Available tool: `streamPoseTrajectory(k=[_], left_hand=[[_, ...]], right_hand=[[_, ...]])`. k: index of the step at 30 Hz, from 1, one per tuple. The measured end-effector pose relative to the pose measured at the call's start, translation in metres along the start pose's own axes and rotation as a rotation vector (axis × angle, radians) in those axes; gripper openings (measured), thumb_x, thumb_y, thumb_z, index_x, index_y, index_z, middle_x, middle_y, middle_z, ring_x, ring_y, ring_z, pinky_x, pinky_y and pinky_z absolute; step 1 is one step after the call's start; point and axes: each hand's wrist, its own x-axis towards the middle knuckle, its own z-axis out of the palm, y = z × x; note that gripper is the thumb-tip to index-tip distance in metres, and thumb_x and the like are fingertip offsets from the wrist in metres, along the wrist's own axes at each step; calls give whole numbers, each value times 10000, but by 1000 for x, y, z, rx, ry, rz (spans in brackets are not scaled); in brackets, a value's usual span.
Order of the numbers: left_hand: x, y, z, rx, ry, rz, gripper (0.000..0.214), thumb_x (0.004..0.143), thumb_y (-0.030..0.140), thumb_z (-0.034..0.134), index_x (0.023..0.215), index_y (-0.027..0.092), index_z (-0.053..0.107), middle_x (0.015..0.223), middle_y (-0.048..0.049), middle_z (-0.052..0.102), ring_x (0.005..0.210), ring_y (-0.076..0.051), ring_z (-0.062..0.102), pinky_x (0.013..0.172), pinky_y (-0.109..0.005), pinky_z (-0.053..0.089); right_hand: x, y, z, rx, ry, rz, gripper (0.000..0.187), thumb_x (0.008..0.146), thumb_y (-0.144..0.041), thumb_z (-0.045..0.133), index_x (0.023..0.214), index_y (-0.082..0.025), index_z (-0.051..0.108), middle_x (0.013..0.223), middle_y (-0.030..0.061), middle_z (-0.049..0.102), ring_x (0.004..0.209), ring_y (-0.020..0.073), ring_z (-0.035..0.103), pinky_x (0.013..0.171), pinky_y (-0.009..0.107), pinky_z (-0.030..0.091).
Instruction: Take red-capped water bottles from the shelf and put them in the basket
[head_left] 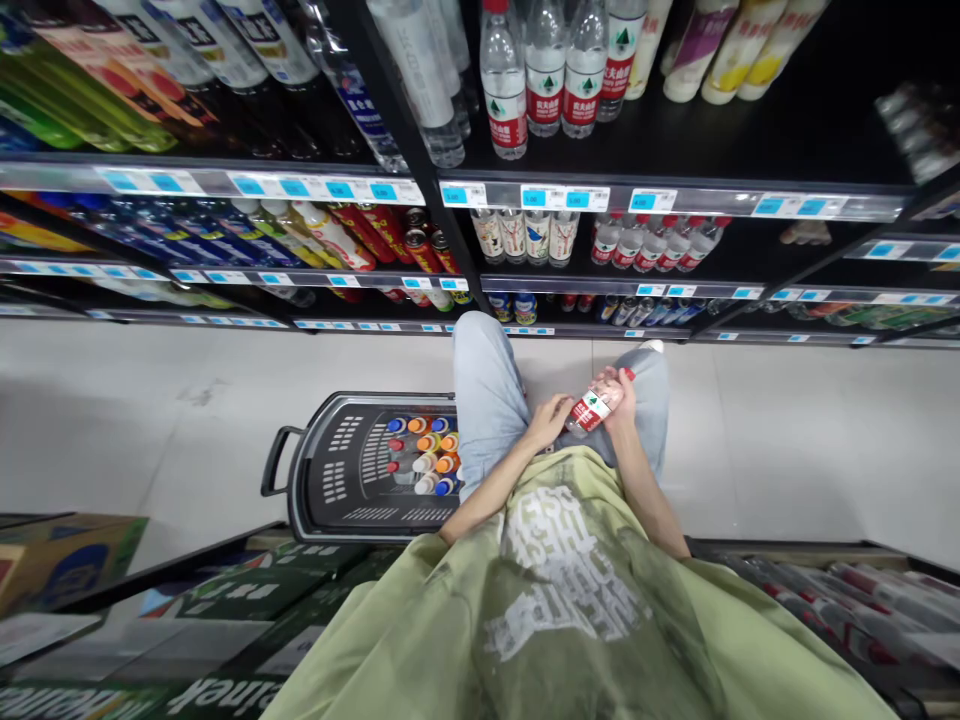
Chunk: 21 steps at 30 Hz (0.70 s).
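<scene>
A clear water bottle (591, 410) with a red cap and a red-and-white label lies tilted over my lap, its cap toward the upper right. My right hand (621, 402) is wrapped round its upper part, just below the cap. At the bottle's base, my left hand (553, 416) has its fingers curled against it; the fingertips are partly hidden. To the left of my knee, a dark grey shopping basket (330, 500) stands on the floor. Inside are several bottles (427, 465) with orange, blue, white and red caps.
Ahead, a black shelf (675, 150) carries water bottles (544, 85), with smaller red-capped bottles (652, 245) below. Soft drinks fill the shelves at left. Behind me are green beer cartons (232, 600), a cardboard box (67, 560) and bottles (847, 610). Pale floor tiles (795, 440) run between.
</scene>
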Motion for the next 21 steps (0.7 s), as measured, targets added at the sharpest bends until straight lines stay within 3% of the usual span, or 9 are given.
streamPoseTrajectory(k=[3,6,8,11,14,18,21], left_hand=[[1,15,-12,34,146,158,322,1044,419,571,1181,164,714,1158,-113,735,1033,-223,688,998,-337,545],[3,36,-30,84,123,282,357,1050,400,566,1273,150,688,1169,-127,697,1021,-226,666,939,-340,554],[5,52,-45,128,10,350,387,1059,435,568,1301,160,694,1190,-130,693,1044,-233,664,943,-343,549],[5,72,-66,191,-254,415,407,1076,488,557,1287,182,723,1179,-127,719,1054,-238,684,980,-347,532],[-3,79,-83,223,-368,367,403,1077,519,562,1254,200,732,1054,-94,753,945,-218,705,908,-322,535],[-23,70,-98,177,-465,184,404,1039,570,611,1196,211,706,791,-13,703,627,-157,644,668,-267,493],[-41,62,-103,199,-409,130,356,1021,544,624,1063,197,689,691,22,637,600,-136,591,639,-241,441]], right_hand=[[-9,-1,2,-94,-31,202,225,983,-485,608,992,-264,651,686,-47,663,572,182,641,595,339,605],[-21,2,-1,-231,-211,380,273,945,-541,639,975,-271,663,658,-32,661,542,189,612,561,347,584],[-28,9,-5,-354,-356,467,345,882,-615,698,888,-273,655,641,-10,665,549,201,625,557,357,582],[-37,24,-8,-501,-505,557,464,782,-727,762,800,-275,659,673,24,709,605,229,674,602,390,612],[-43,35,-7,-569,-566,639,543,716,-814,768,816,-284,698,747,52,758,752,295,740,704,456,649],[-48,44,-3,-667,-626,759,624,694,-868,739,862,-267,734,838,100,794,963,367,771,810,511,656],[-51,51,-1,-733,-666,838,635,724,-852,729,946,-258,757,894,112,807,1056,376,765,858,510,654]])
